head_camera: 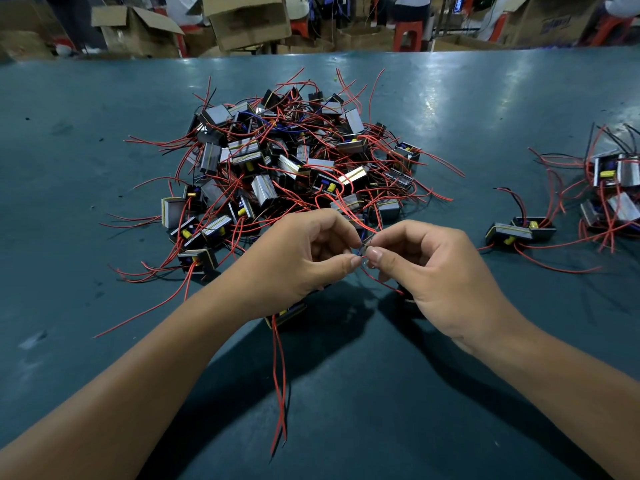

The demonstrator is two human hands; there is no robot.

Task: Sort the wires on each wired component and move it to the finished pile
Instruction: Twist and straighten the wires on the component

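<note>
Fingers (356, 260) of the left hand (294, 261) and right hand (426, 268) pinch red wires (372, 273) of one component (285, 313) just before the big unsorted heap (294, 161), most work remaining; the small finished pile (602, 188) lies well right of it.

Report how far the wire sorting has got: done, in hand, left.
Done: a small group of components lies at the table's right edge, with two more just left of it. In hand: the left hand and right hand pinch wires between their fingertips; one component shows under the left wrist. Left: the big tangled pile, far larger, so most remains.
</note>
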